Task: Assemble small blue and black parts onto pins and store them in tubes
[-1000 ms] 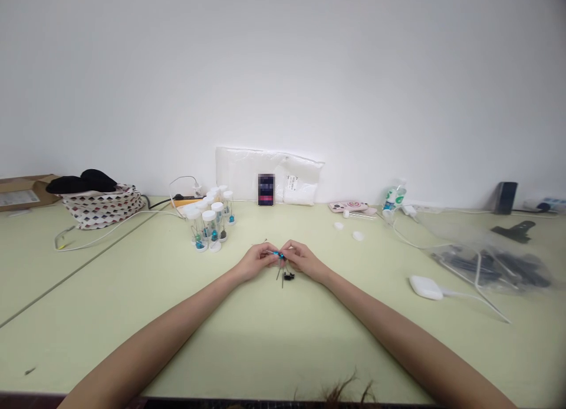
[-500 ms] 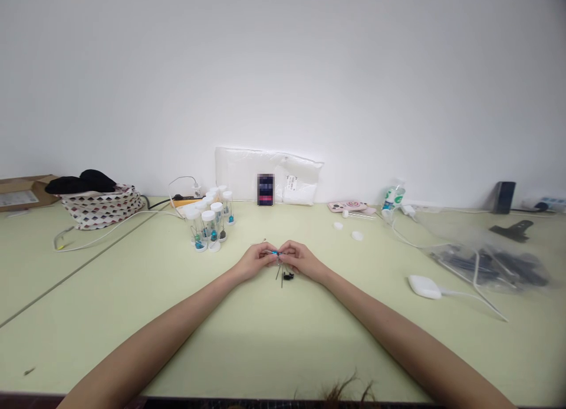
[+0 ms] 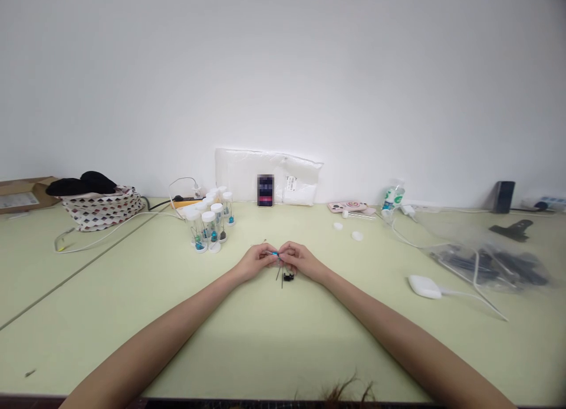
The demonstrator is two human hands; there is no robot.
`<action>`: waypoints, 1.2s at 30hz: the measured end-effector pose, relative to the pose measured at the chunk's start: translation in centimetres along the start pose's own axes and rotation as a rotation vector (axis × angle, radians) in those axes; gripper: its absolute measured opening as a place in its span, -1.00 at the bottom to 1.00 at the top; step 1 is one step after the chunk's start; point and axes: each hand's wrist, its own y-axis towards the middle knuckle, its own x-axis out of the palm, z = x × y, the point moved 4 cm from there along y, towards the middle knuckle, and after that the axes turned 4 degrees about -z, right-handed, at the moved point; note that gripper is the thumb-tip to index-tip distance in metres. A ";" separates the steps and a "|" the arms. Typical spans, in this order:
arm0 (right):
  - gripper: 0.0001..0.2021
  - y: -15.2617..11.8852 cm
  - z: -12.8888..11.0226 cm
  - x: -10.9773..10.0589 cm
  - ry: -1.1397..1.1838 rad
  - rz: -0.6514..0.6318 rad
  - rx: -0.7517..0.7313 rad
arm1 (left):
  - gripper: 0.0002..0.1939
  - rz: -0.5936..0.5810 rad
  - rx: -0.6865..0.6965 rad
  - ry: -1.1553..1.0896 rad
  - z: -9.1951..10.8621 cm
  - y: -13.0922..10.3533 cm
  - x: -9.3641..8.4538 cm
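A small blue piece (image 3: 275, 254) sits between the fingertips of both my hands, just above the table; its exact kind is too small to make out. My left hand (image 3: 255, 261) pinches it from the left. From the right, my right hand (image 3: 303, 260) closes thumb and fingers at its other end. Below the fingertips, thin dark rods (image 3: 282, 276) point toward me. Close to the right fingers lies a small black part (image 3: 288, 277) on the table.
Several clear tubes with white caps (image 3: 208, 217) stand to the left, with blue and dark pieces inside. A phone (image 3: 266, 190) leans on a white package (image 3: 234, 167) by the wall. White caps (image 3: 357, 236), a white charger (image 3: 424, 286) and a plastic bag (image 3: 495, 264) lie right.
Both hands stay in almost the same place. The blue piece between the fingertips has turned or shifted very slightly.
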 end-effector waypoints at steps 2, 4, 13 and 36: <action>-0.70 0.0 0.2 0.0 0.007 -0.010 0.005 | -0.71 -0.018 0.003 0.000 0.2 0.0 0.1; -0.71 0.0 0.2 0.0 0.002 -0.005 0.001 | -0.71 -0.019 0.000 0.000 0.3 -0.1 0.2; -0.71 0.1 0.2 0.0 -0.009 -0.005 0.000 | -0.70 -0.001 -0.002 0.011 0.3 -0.1 0.1; -0.70 0.0 0.3 -0.1 -0.014 0.005 -0.010 | -0.70 -0.014 0.001 0.008 0.0 0.0 0.0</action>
